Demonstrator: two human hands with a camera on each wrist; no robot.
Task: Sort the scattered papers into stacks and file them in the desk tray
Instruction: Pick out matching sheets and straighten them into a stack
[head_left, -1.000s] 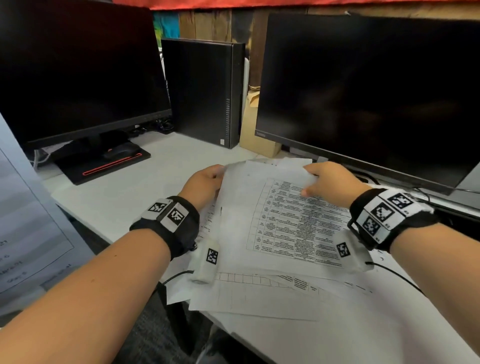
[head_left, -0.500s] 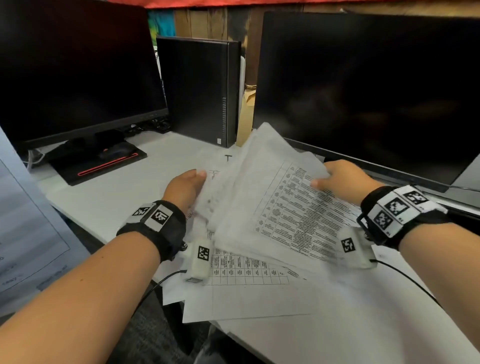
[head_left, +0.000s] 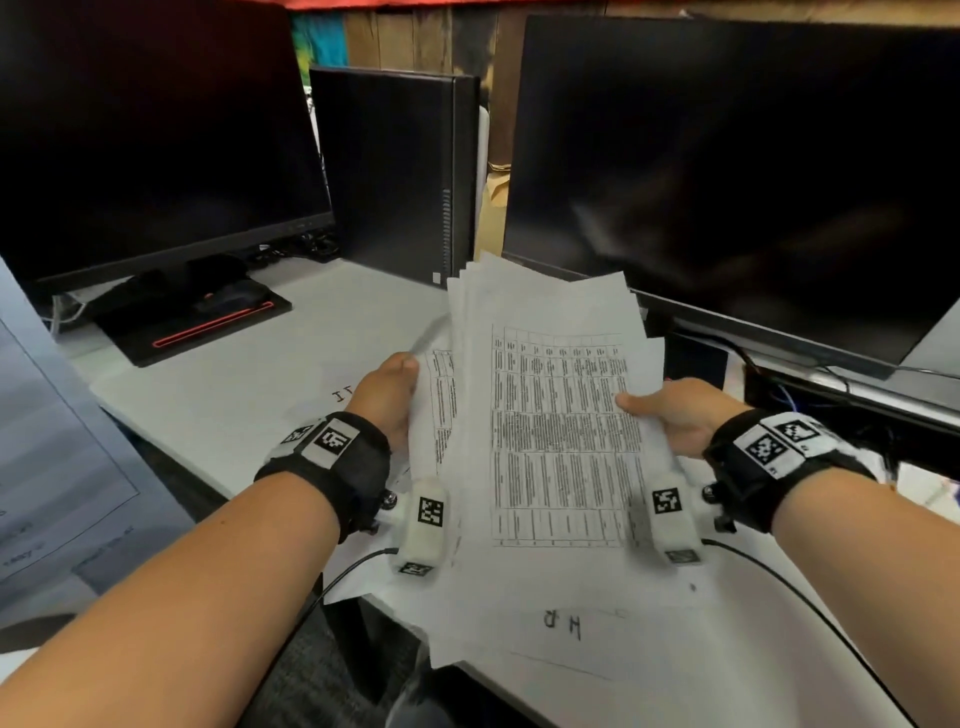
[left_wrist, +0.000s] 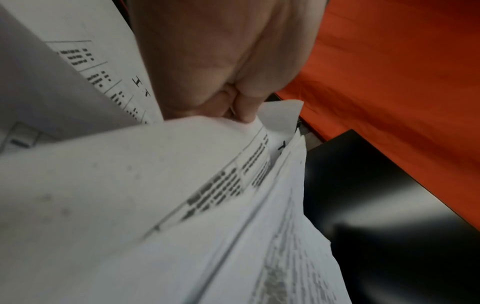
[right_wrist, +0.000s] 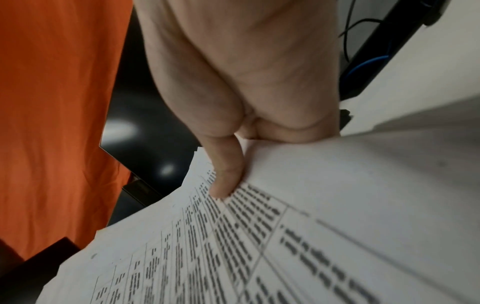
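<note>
A sheaf of printed papers (head_left: 556, 415) with tables stands nearly upright above the white desk (head_left: 249, 395), held between both hands. My left hand (head_left: 389, 395) grips its left edge, thumb on top. On the right edge my right hand (head_left: 670, 410) holds on, its thumb pressed on the front sheet. In the right wrist view that thumb (right_wrist: 226, 174) lies on the table print of the papers (right_wrist: 285, 236). In the left wrist view the fingers (left_wrist: 241, 107) pinch the papers (left_wrist: 155, 195). No desk tray is in view.
Two dark monitors (head_left: 156, 130) (head_left: 727, 171) and a black computer case (head_left: 400, 171) stand behind. A sheet marked "HR" (head_left: 566, 623) lies on the desk in front, another handwritten label (head_left: 343, 397) to the left. A large paper (head_left: 47, 441) fills the left edge. Cables (head_left: 789, 400) run at right.
Both hands have lifted the loose sheets off the desk and swung them from lying flat to nearly upright, gathered into one sheaf. The "HR" sheet beneath now shows.
</note>
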